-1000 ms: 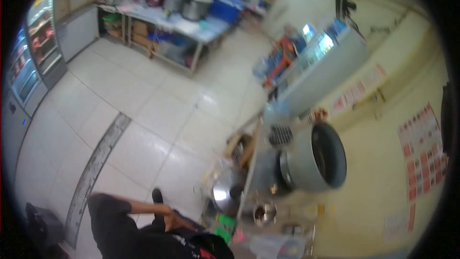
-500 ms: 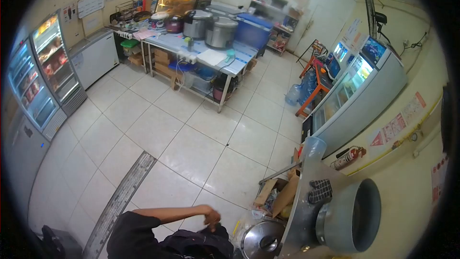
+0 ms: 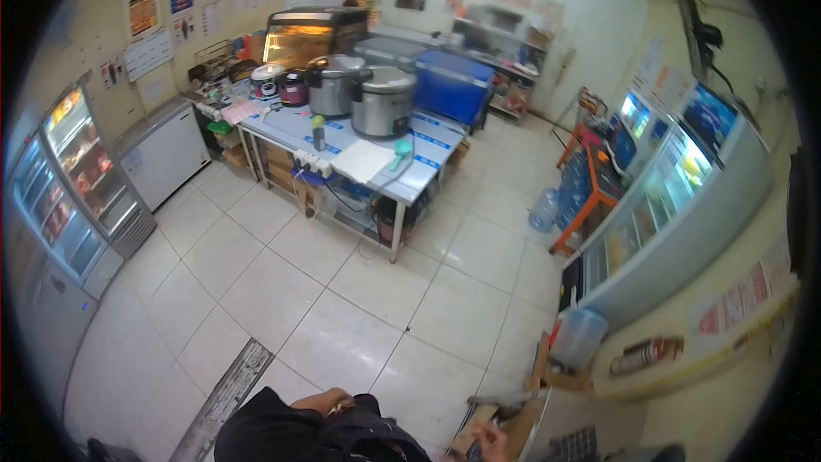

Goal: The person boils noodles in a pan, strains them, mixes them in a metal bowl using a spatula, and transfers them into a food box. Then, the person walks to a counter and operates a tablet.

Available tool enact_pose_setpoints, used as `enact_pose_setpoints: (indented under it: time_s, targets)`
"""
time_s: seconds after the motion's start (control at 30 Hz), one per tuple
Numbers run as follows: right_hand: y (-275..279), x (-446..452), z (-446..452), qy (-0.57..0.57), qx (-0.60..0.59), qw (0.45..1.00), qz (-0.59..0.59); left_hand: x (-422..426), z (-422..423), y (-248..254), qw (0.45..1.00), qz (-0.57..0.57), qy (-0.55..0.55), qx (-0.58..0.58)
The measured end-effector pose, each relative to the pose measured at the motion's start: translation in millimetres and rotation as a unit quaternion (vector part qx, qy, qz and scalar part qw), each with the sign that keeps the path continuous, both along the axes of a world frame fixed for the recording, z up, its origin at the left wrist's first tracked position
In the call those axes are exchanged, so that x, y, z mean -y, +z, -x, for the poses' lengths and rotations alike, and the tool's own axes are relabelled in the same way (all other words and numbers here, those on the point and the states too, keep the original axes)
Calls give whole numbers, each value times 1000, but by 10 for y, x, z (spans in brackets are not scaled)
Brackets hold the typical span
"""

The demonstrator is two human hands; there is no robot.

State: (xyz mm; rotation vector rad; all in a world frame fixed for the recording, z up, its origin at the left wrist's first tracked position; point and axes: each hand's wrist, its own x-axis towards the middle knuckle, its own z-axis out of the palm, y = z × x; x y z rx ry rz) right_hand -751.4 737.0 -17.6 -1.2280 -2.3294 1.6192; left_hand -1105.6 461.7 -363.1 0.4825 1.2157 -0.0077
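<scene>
My left hand (image 3: 338,400) is held low in front of my dark-clothed torso, its fingers curled in. Whether anything is inside it cannot be made out. At the bottom edge, my right hand (image 3: 489,443) shows blurred and partly cut off, over or beside an open cardboard box (image 3: 523,423); contact between them is unclear. To its right lies a dark checkered oven mitt (image 3: 575,445) on a metal surface (image 3: 624,415). A clear plastic container (image 3: 580,338) stands just beyond that surface.
A metal table (image 3: 428,184) ahead carries large metal cookers (image 3: 382,103). Glass-door fridges (image 3: 90,162) line the left, with a white chest freezer (image 3: 167,158). A display fridge (image 3: 658,205) and fire extinguisher (image 3: 646,355) are at right. Tiled floor (image 3: 342,325) lies between.
My view has tilted up and shifted, so the large grey pot and lidded pot have mostly left the frame. The left forearm is drawn in nearer my torso. My right hand has come into view.
</scene>
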Motion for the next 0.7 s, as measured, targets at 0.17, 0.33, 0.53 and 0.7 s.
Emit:
enact_pose_setpoints:
  time_s: [0.17,0.33,0.53,0.7]
  targets:
    - [641,-1883,2263,-2,-181,982,-46,-99,927,586,954,119,271,-47]
    - [10,-2848,3927,79,-252,964,21,-723,1769,743,932,73,341,-96]
    - [-3009,-3760,3381,169,152,973,-27,-2883,3139,1306,917,68,363,-153]
    - [-2737,-4430,3763,-167,243,922,252,-5216,4643,1167,921,22,385,60]
